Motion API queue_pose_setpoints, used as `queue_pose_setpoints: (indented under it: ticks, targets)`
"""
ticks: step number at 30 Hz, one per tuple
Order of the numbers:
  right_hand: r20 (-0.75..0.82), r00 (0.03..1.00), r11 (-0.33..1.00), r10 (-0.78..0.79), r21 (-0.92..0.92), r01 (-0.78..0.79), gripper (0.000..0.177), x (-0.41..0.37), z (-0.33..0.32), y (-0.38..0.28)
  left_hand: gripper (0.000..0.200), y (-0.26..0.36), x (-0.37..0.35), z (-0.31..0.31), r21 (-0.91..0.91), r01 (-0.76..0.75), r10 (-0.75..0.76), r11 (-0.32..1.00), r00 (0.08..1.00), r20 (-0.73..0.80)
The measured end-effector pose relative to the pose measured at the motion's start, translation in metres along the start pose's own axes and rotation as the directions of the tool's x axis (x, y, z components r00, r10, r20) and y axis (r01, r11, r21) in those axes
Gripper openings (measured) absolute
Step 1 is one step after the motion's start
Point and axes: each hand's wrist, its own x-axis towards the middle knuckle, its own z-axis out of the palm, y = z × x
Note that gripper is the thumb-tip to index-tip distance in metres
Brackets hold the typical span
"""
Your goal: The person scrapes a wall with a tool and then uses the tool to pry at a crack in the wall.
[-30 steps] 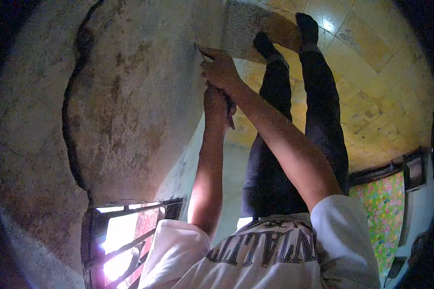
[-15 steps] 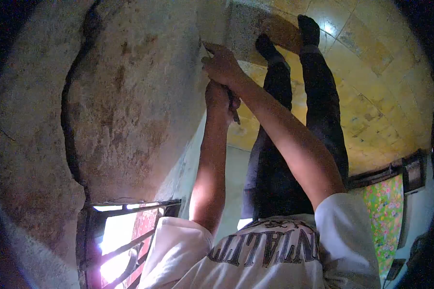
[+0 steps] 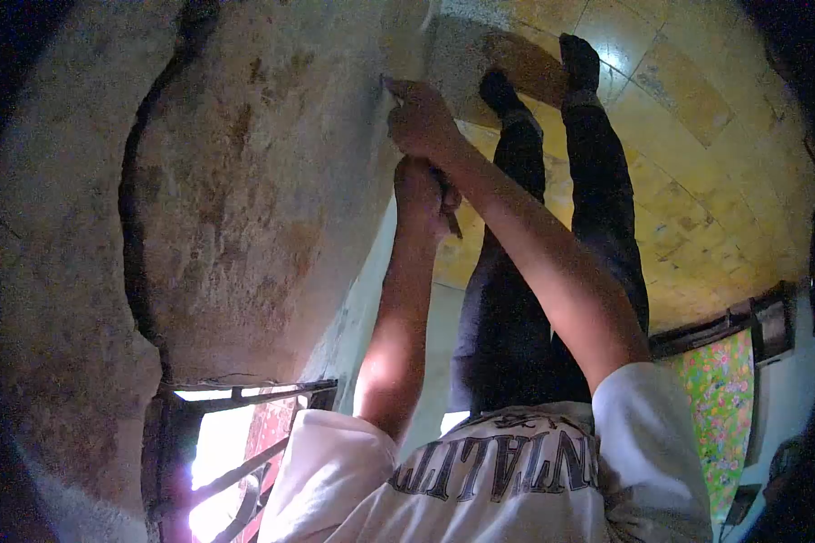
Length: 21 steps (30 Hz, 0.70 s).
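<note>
My left hand (image 3: pixel 418 195) is closed round a dark, narrow stick-like thing (image 3: pixel 455 223), whose end pokes out below the fingers. Just above it, my right hand (image 3: pixel 423 119) is closed, with its fingers towards the stained plaster wall (image 3: pixel 271 181). A small pale edge (image 3: pixel 388 84) shows at these fingertips by the wall; I cannot make out what it belongs to. The two hands overlap in the view, the right wrist close against the left knuckles. Most of what lies inside either grip is hidden.
A long dark crack (image 3: pixel 132 208) runs down the wall. Yellowish floor tiles (image 3: pixel 688 172) lie under my dark-socked feet (image 3: pixel 580 61). A barred window (image 3: pixel 235 452) is at lower left, and a flowered curtain (image 3: pixel 719 398) hangs at lower right.
Both hands sit slightly farther right in the view, still close together. The wall and its crack have also shifted a little to the right. Both grips look the same.
</note>
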Motion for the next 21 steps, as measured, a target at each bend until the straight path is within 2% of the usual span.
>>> queue_pose_setpoints:
  ticks: [1,3,4,5,6,7,8,9,10,13,14,16,19,21]
  targets:
    - [0.004,1.0,0.999,0.024,0.03,-0.024,0.045,0.002,0.004,0.006,0.019,-0.002,0.005,-0.004,-0.02,-0.024,0.025,1.0,0.998,0.053]
    - [0.042,0.992,0.982,0.118,0.146,-0.123,0.041,0.007,-0.012,0.001,0.019,-0.004,0.011,0.002,-0.044,0.011,-0.011,0.999,1.0,0.014]
    - [0.009,0.991,0.975,0.137,0.174,-0.137,0.039,0.005,-0.022,-0.008,0.019,-0.004,0.013,0.005,-0.054,0.029,-0.029,0.998,1.0,-0.001]
    - [-0.024,0.988,0.968,0.156,0.203,-0.148,0.037,0.002,-0.029,-0.014,0.02,-0.001,0.012,0.007,0.047,0.084,-0.081,0.995,0.995,-0.054]
    - [-0.125,0.985,0.981,0.117,0.17,-0.095,0.036,-0.003,-0.031,-0.022,0.022,0.004,0.01,0.011,0.142,0.141,-0.126,0.98,0.986,-0.11]
    - [-0.218,0.973,0.99,0.073,0.132,-0.044,0.035,-0.006,-0.034,-0.026,0.021,0.006,0.008,0.014,0.151,0.137,-0.12,0.979,0.986,-0.114]
    - [-0.107,0.992,0.997,0.067,0.056,-0.062,0.036,-0.003,-0.042,-0.027,0.021,0.008,0.006,0.017,0.161,0.133,-0.114,0.978,0.986,-0.119]
    - [0.009,0.997,0.997,0.071,-0.017,-0.071,0.036,0.004,-0.054,-0.029,0.018,0.01,0.004,0.018,0.091,0.066,-0.059,0.994,0.996,-0.073]
    - [0.085,0.995,0.994,0.046,-0.098,-0.037,0.037,0.013,-0.05,-0.02,0.018,0.013,0.004,0.019,0.019,-0.008,0.008,1.0,1.0,-0.028]
    - [0.253,0.965,0.93,-0.066,-0.335,0.151,0.039,0.03,0.001,0.034,0.02,0.011,0.011,0.021,-0.066,0.011,-0.014,0.998,0.999,-0.049]
    - [0.111,0.993,0.973,-0.052,-0.22,0.075,0.038,0.025,-0.009,0.023,0.02,0.012,0.01,0.022,-0.055,0.014,-0.016,0.998,1.0,-0.027]
    - [-0.149,0.988,0.997,0.049,0.06,-0.041,0.038,-0.001,-0.042,-0.023,0.021,0.011,-0.005,0.017,-0.029,0.038,-0.038,0.999,0.999,0.0]
    - [0.104,0.986,0.991,0.132,-0.041,-0.128,0.041,0.017,-0.06,-0.029,0.022,0.015,0.004,0.021,-0.097,0.002,-0.004,0.995,1.0,-0.019]
    - [0.018,0.989,0.989,0.144,0.031,-0.144,0.042,0.017,-0.05,-0.024,0.023,0.015,0.007,0.022,-0.068,0.005,-0.009,0.998,0.999,-0.052]
